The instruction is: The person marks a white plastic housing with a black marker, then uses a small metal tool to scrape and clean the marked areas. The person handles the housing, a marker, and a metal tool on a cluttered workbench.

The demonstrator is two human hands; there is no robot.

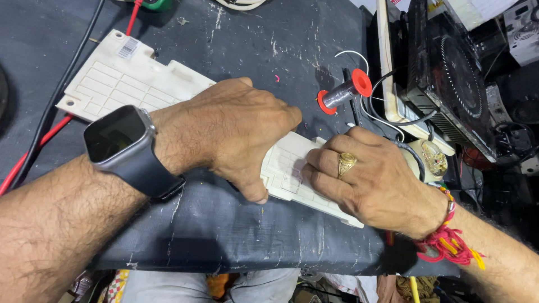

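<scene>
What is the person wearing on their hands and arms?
The left wrist has a smartwatch with a dark square screen, grey case and dark band. The right hand has a gold ring on one finger, and red and yellow threads are tied around its wrist. Both arms are bare, with no sleeves or gloves.

White barcode sticker (128, 48) on panel corner — dark square watch screen (115, 133) on wrist

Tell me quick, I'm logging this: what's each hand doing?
Left hand: curled, gripping the white ribbed panel.
Right hand: fingers pressing flat on the same panel, not closed.
</scene>
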